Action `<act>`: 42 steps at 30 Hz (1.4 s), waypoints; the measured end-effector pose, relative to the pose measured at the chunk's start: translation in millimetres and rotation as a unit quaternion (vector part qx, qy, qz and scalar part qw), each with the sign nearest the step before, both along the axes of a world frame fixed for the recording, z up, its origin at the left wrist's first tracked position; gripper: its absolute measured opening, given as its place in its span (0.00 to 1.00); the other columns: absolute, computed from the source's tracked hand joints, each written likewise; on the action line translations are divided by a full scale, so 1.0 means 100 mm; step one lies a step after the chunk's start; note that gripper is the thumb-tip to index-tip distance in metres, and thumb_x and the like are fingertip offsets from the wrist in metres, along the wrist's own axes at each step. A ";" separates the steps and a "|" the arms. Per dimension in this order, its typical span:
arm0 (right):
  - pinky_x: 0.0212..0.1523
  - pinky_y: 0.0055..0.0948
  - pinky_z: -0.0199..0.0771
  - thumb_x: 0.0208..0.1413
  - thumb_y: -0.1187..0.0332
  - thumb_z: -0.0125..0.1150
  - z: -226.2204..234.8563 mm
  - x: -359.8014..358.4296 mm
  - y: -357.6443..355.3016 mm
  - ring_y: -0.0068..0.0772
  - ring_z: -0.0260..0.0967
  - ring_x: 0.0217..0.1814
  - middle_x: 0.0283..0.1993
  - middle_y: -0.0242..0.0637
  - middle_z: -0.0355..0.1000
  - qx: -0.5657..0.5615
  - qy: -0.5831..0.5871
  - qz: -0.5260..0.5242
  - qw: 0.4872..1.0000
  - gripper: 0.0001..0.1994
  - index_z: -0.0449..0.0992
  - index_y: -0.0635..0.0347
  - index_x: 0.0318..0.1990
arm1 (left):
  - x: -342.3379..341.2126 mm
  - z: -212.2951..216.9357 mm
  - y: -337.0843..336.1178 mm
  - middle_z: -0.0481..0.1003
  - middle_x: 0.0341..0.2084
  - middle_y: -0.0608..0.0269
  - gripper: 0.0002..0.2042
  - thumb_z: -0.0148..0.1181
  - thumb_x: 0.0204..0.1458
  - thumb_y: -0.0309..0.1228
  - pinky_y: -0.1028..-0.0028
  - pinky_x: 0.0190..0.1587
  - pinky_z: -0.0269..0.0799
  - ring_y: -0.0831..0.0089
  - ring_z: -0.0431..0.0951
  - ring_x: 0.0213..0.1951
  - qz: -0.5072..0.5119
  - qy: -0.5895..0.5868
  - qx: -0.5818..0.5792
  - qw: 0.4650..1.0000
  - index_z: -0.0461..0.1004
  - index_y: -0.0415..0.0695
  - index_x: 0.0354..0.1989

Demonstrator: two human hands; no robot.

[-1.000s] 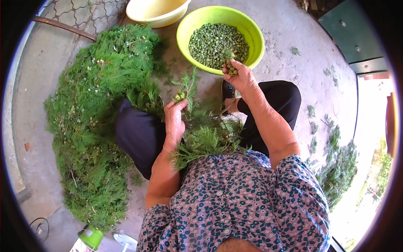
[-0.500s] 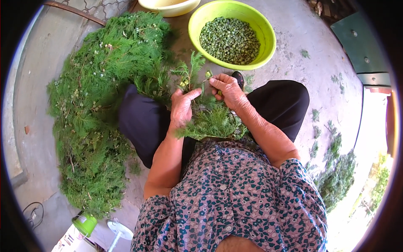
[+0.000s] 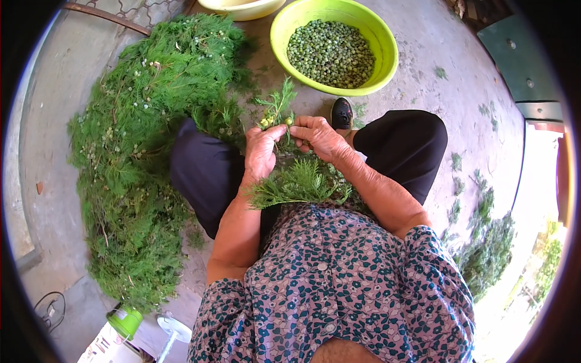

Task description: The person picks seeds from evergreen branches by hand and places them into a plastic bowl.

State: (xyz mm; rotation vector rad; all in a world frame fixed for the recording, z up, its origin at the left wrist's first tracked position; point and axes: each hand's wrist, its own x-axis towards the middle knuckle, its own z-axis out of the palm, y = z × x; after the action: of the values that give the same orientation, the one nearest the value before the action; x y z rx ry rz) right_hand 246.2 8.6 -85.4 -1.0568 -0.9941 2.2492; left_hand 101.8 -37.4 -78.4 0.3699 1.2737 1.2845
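Between my knees, my left hand (image 3: 261, 151) is closed round a leafy evergreen sprig (image 3: 279, 101) that points up and away from me. Small yellow-green cones (image 3: 265, 123) cluster on the sprig just beyond my left thumb. My right hand (image 3: 321, 138) meets it from the right, with thumb and forefinger pinched on a single round green cone (image 3: 289, 121). Its other fingers are curled, and what lies under them is hidden. More evergreen foliage (image 3: 301, 181) rests in my lap below both hands.
A lime-green basin (image 3: 387, 63) holding many small green cones stands beyond my hands. Next to it is a cream basin (image 3: 242, 13). A big heap of evergreen branches (image 3: 136, 145) fills the left. More branches (image 3: 487, 248) and loose bits lie on the right. A green bucket (image 3: 125, 322) is at lower left.
My right hand has moved left and slightly down, bringing its fingertips from beside the sprig to a cone close to my left thumb. My left hand keeps its hold on the sprig.
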 end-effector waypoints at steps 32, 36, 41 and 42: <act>0.27 0.31 0.66 0.41 0.72 0.61 -0.03 -0.08 -0.12 0.35 0.63 0.22 0.20 0.38 0.69 0.393 -0.282 -0.194 0.854 0.05 0.76 0.63 0.27 | 0.12 0.01 -0.04 0.72 0.23 0.69 0.06 0.57 0.43 0.26 0.78 0.30 0.62 0.81 0.66 0.24 -0.037 0.104 0.022 0.994 0.73 0.36 0.29; 0.18 0.20 0.60 0.46 0.71 0.61 -0.22 0.12 0.05 0.18 0.57 0.18 0.19 0.28 0.67 0.038 -0.211 -0.271 0.938 0.07 0.75 0.65 0.30 | 0.15 0.04 -0.10 0.70 0.22 0.70 0.06 0.57 0.44 0.27 0.78 0.29 0.61 0.80 0.65 0.24 -0.004 0.108 0.005 0.994 0.72 0.38 0.29; 0.20 0.24 0.62 0.49 0.70 0.56 -0.15 0.27 0.21 0.27 0.62 0.24 0.25 0.33 0.64 -0.137 0.014 -0.290 0.947 0.06 0.68 0.60 0.32 | 0.06 0.05 -0.09 0.66 0.21 0.71 0.10 0.60 0.43 0.34 0.79 0.33 0.57 0.79 0.63 0.26 -0.040 0.123 -0.037 0.991 0.67 0.43 0.25; 0.21 0.26 0.62 0.50 0.69 0.54 -0.09 0.28 0.25 0.29 0.62 0.25 0.25 0.34 0.64 -0.168 0.041 -0.311 0.934 0.05 0.68 0.60 0.32 | 0.04 0.00 -0.09 0.66 0.21 0.71 0.10 0.59 0.43 0.35 0.79 0.33 0.57 0.79 0.63 0.26 -0.052 0.128 -0.036 0.990 0.68 0.43 0.25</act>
State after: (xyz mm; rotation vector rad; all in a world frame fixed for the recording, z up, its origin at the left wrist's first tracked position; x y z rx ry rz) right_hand 274.0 33.8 -94.7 -1.1947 -0.1776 1.9277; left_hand 105.7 -46.8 -78.6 0.5557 1.4928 1.1239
